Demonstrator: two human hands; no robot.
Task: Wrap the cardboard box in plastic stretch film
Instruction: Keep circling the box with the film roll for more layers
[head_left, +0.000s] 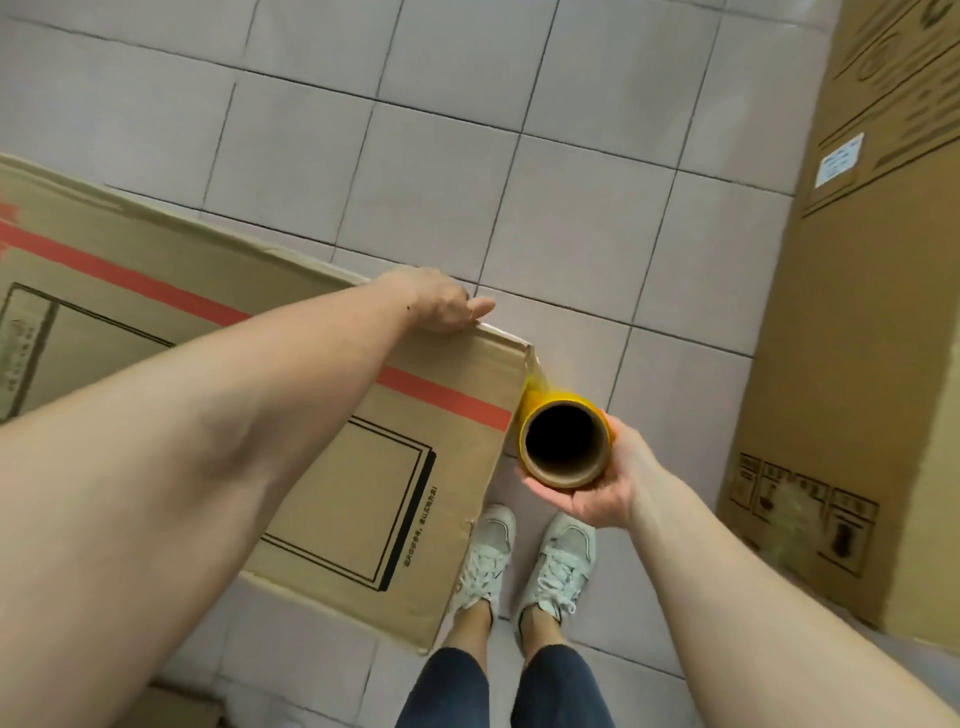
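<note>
A large cardboard box (156, 291) with a red tape stripe and black printed frames stands on the floor at my left. My left hand (441, 304) rests on its far top edge near the right corner, fingers bent over the rim. A roll of yellow stretch film (566, 441) on a brown cardboard core stands upright beside that corner, seen from its open end. My right hand (605, 486) holds the roll from below and the side. A short strip of film runs from the roll to the box corner.
A tall cardboard box (857, 312) with printed handling symbols stands at the right. Grey floor tiles (467, 156) stretch ahead. My feet in white sneakers (530, 561) stand between the two boxes. Another bit of cardboard (182, 709) shows at the bottom left.
</note>
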